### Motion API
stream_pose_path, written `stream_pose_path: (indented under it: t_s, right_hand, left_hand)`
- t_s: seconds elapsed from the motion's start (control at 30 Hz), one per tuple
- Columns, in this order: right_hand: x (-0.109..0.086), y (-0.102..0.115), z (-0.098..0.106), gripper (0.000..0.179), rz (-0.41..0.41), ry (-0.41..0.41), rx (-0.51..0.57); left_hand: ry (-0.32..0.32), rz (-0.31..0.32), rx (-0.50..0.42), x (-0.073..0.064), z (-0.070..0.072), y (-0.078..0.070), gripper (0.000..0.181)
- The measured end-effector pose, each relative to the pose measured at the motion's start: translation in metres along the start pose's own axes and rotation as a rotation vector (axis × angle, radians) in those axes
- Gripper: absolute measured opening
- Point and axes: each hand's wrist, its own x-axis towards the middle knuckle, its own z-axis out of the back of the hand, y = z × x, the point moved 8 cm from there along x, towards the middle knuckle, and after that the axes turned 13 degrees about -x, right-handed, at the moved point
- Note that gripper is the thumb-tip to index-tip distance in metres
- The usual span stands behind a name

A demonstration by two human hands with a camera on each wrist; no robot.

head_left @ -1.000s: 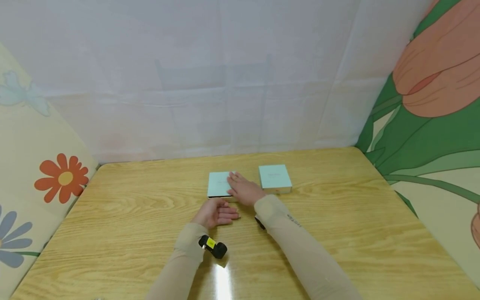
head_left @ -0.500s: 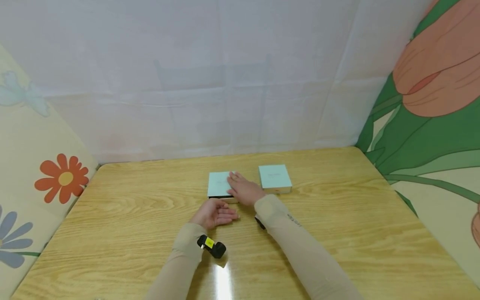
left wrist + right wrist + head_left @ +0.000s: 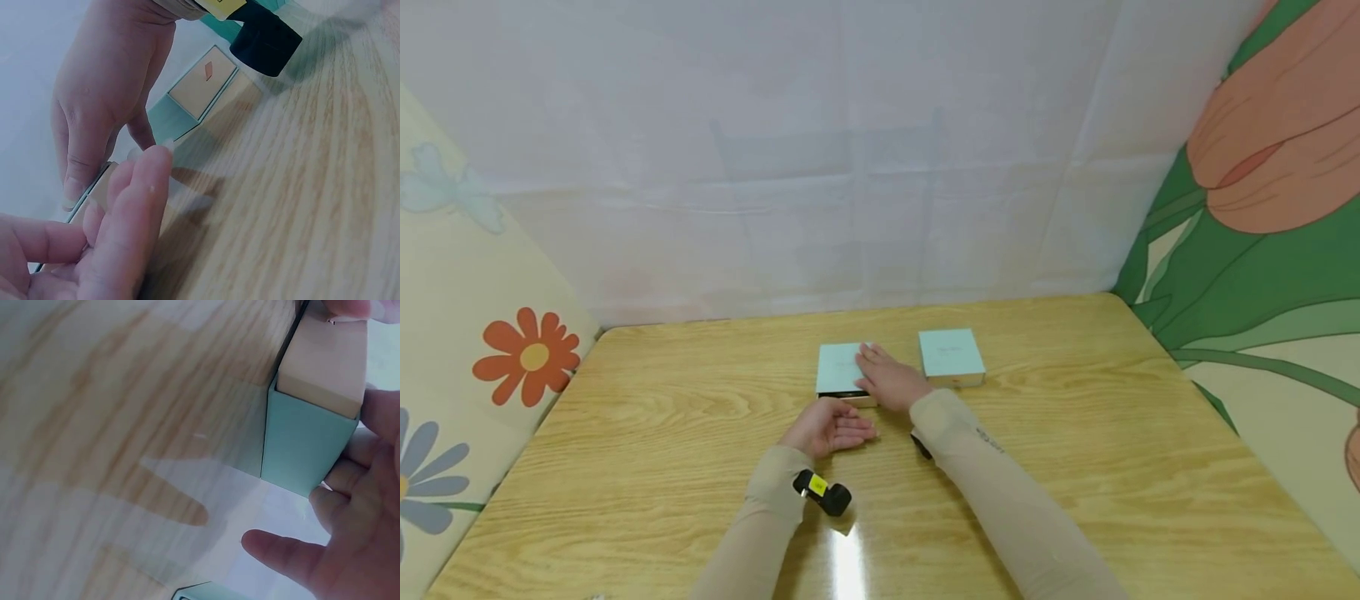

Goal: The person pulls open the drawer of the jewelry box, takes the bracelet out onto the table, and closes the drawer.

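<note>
Box (image 3: pixel 835 367): low, square-cornered, pale blue-green top with faint lettering, too small to read. Cream drawer (image 3: pixel 322 362) projects a little from its near side; dark strip shows under the top's near edge in head view.

Right hand (image 3: pixel 891 382): laid across the right part of the box top, fingers loosely extended, little finger spread off past the side wall. Left hand (image 3: pixel 826 427): palm turned inward, thumb and forefinger close together in a pinch at the drawer front, pinched part mostly hidden; other fingers extended, free.

Box sits flat on the wood-grain table (image 3: pixel 662 483), toward the far edge, under the right hand and just beyond the left. Second box (image 3: pixel 951 354), same colouring, apart to the right, beyond the right wrist.
</note>
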Motion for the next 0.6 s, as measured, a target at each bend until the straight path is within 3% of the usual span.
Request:
stream_pose_path:
  t_s: [0.3, 0.6]
  right_hand:
    - [0.0001, -0.0009, -0.0005, 0.054, -0.003, 0.001, 0.012]
    - [-0.0007, -0.0004, 0.001, 0.053, -0.002, -0.009, 0.019]
  left_hand:
    - [-0.031, 0.003, -0.003, 0.0026, 0.0027, 0.0018, 0.02]
    - [-0.006, 0.01, -0.011, -0.0001, 0.0009, 0.0014, 0.021]
